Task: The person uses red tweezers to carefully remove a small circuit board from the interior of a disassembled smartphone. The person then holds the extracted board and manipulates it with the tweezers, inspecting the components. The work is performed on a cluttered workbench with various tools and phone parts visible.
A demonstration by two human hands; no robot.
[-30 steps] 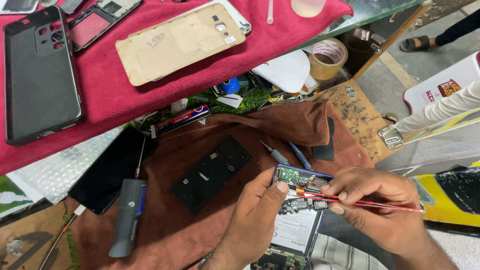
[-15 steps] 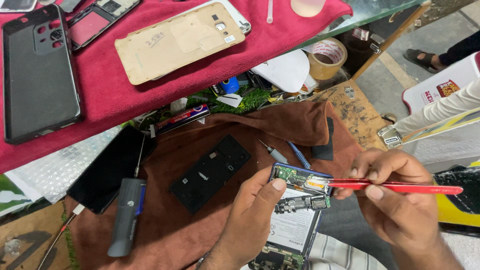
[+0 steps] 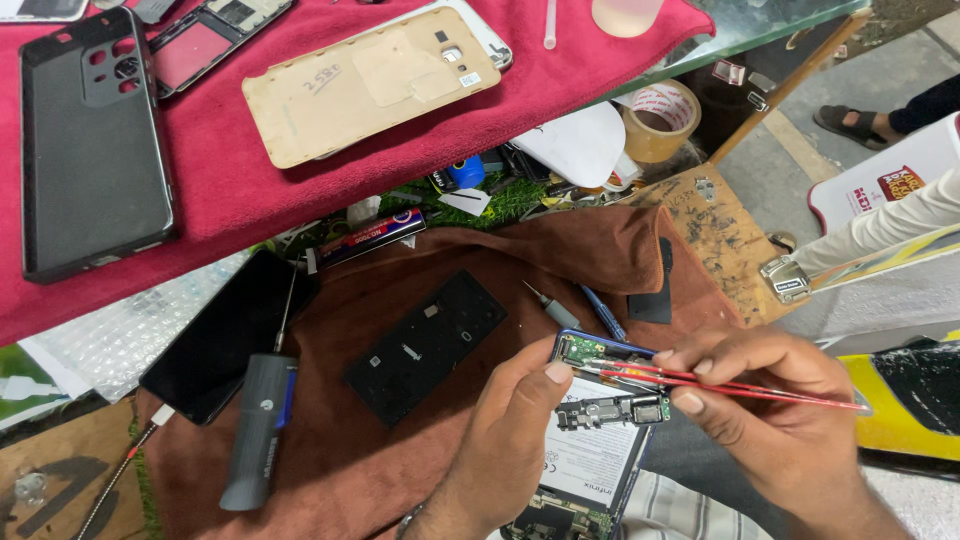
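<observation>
Opened phone (image 3: pixel 598 440): lies low and right of centre on the brown cloth (image 3: pixel 400 440), back cover off, battery and green circuit boards exposed. Held at its left edge by the left hand (image 3: pixel 505 445), thumb pressed to the top of the frame; the grip is closed on the phone body.

Red tweezers (image 3: pixel 740 385): pinched between thumb and forefinger of the right hand (image 3: pixel 775 415), grip closed tight on the shaft, tips resting at the upper board near the phone's top edge. Whether the tips carry a part cannot be told.

State of work, as judged: disassembly is well along, since the cover is removed and the inner plates are off; the boards and battery remain seated, so the inner work is in hand and reassembly is left.

Black plate (image 3: pixel 427 345): flat on the cloth, just left of the phone, apart from it.

Screwdriver (image 3: pixel 258 430): grey handle, blue band, lying on the cloth's left side, shaft over a dark phone screen (image 3: pixel 215 340).

Two small tools (image 3: pixel 580 308): just above the phone.

Red cloth (image 3: pixel 230 190): on the raised surface above, carrying a black case (image 3: pixel 90 140) and a tan back cover (image 3: pixel 370 85).

Tape roll (image 3: pixel 660 120): upper right, well apart.
</observation>
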